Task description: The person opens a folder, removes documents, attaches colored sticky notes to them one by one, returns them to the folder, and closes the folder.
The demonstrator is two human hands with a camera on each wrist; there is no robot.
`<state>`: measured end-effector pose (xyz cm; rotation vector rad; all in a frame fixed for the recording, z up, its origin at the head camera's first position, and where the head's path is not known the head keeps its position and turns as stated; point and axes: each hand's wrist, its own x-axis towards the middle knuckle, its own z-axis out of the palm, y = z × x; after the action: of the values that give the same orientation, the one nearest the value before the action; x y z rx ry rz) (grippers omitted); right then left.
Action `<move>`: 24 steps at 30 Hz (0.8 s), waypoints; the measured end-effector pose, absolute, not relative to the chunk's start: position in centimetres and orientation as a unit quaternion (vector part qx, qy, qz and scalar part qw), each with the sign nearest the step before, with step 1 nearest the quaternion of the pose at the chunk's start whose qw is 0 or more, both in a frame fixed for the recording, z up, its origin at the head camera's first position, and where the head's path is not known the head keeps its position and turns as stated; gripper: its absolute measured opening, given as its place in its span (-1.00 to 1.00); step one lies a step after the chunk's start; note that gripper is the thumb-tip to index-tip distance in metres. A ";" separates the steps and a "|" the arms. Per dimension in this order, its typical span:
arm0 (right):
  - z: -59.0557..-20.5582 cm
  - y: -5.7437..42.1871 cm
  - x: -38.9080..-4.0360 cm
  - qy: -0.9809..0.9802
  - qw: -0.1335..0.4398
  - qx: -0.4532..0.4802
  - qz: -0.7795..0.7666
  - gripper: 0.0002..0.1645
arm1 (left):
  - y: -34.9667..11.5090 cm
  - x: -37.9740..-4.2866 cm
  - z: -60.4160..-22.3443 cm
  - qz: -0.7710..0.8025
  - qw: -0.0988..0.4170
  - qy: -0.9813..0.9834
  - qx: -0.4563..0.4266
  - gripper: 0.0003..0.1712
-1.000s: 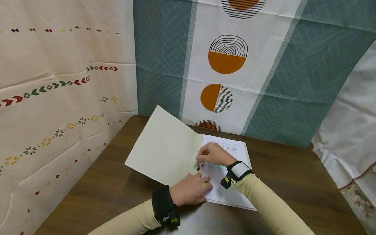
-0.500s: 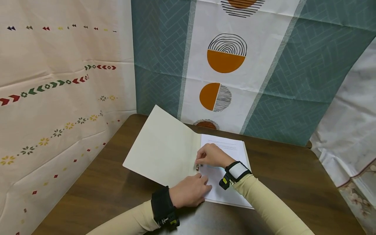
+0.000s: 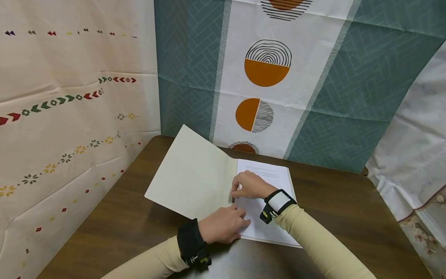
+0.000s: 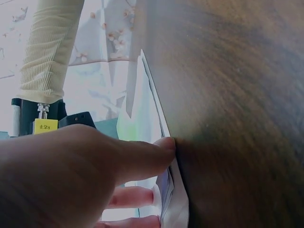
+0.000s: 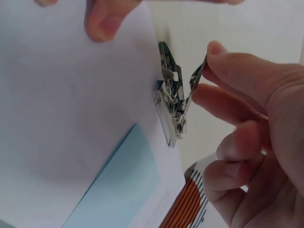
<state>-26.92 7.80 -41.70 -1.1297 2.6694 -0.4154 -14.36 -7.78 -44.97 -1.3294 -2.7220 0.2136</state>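
An open cream folder (image 3: 191, 174) lies on the table, its cover raised to the left and white papers (image 3: 259, 228) on its right side. Along the inner edge of the stack sits a metal lever clip (image 5: 166, 107). My right hand (image 3: 251, 185) pinches the clip's raised lever between thumb and index finger, the other fingers curled beneath. With its fingers on the papers near the clip, my left hand (image 3: 223, 224) presses the stack, and its thumb (image 4: 161, 152) lies at the lower edge. A light blue sheet (image 5: 121, 183) shows on the stack in the right wrist view.
The brown wooden table (image 3: 334, 217) extends on both sides of the folder. Behind it hangs a green and white cloth (image 3: 313, 77) with orange circles. Patterned cream fabric (image 3: 69, 135) covers the left side, and whitish fabric (image 3: 414, 155) hangs at the right.
My right hand has shifted slightly towards me, covering more of the clip and the blue patch seen earlier in the head view. My left hand stays in place on the papers.
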 end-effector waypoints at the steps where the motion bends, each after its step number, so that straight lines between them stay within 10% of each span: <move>1: -41.7 7.8 -26.9 0.906 0.110 -0.385 -0.137 -0.87 | -7.8 -14.4 -45.0 0.068 0.050 -0.896 -0.437 -0.56; 24: -41.6 6.9 -26.2 0.910 0.105 -0.398 -0.054 -0.85 | -7.7 -14.5 -45.4 0.048 0.061 -0.897 -0.435 -0.59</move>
<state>-26.23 6.87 -41.63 -1.1725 2.6827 -0.1586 -14.47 -7.69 -45.39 -1.3145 -2.7137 0.1460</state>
